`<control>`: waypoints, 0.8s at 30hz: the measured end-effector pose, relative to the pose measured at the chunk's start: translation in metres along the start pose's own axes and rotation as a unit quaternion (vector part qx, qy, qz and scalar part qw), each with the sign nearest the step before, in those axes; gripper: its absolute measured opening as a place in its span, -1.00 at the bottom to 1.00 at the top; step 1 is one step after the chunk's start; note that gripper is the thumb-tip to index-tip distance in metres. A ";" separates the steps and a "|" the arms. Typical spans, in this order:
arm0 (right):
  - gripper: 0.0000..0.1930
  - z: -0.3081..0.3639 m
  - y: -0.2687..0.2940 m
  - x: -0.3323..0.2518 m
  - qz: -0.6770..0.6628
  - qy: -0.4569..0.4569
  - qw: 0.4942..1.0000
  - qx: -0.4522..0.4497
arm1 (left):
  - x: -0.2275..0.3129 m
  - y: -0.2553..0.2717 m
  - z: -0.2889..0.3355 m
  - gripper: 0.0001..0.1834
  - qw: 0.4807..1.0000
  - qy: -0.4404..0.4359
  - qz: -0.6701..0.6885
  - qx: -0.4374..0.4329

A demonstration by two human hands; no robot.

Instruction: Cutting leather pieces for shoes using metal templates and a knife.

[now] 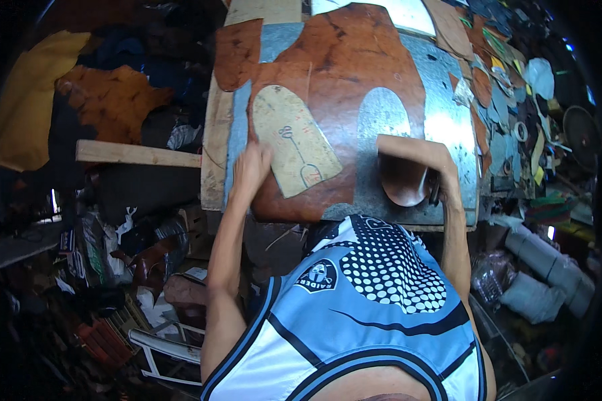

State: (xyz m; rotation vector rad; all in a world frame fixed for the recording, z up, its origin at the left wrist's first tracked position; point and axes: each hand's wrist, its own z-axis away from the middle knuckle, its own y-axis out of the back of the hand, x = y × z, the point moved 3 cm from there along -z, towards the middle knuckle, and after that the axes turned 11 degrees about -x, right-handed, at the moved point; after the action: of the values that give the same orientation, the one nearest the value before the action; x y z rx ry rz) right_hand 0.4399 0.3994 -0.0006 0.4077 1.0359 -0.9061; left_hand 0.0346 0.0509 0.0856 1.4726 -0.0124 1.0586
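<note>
A large brown leather hide (pixel 338 60) lies over a metal-topped work table (pixel 441 80). On its near left part rests a pale, round-topped template (pixel 294 144) with drawn markings. My left hand (pixel 253 167) is closed at the template's left edge, its fingers curled; what they grip, if anything, is hidden. In my right hand (pixel 425 155) is a curled brown leather piece (pixel 405 180) with a rounded end, lifted off the table. A dark object (pixel 435 190), too hidden to name, shows beneath that hand. Behind it, a round-topped cut-out (pixel 381 110) in the hide bares the metal.
Leather scraps (pixel 498 113) and a roll of tape (pixel 520 131) crowd the right side. A wooden beam (pixel 137 154) juts out left of the table. Hanging or heaped leather (pixel 114 100) fills the far left. Wrapped rolls (pixel 548 267) lie at the lower right, a white metal frame (pixel 164 351) at lower left.
</note>
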 end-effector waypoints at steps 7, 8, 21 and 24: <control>-0.90 0.031 -0.095 -0.030 0.152 -0.043 0.987 -0.003 | -0.101 0.028 -0.161 -0.39 0.967 0.209 -0.106 0.103; -0.90 0.031 -0.092 -0.026 0.165 -0.042 0.985 -0.002 | -0.103 0.037 -0.175 -0.39 0.967 0.206 -0.106 0.108; -0.85 0.043 -0.095 -0.018 0.159 -0.058 0.985 0.027 | -0.169 0.102 -0.250 -0.34 0.916 0.389 0.029 0.088; -0.88 0.045 -0.092 -0.017 0.146 -0.053 0.988 0.014 | -0.177 0.107 -0.249 -0.58 0.944 0.292 0.085 0.130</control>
State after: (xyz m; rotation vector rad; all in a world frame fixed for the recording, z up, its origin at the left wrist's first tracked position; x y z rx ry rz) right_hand 0.3874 0.3227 0.0461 0.5151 0.8404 -0.6724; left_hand -0.2735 0.1240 0.0189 1.3502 0.4437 1.6587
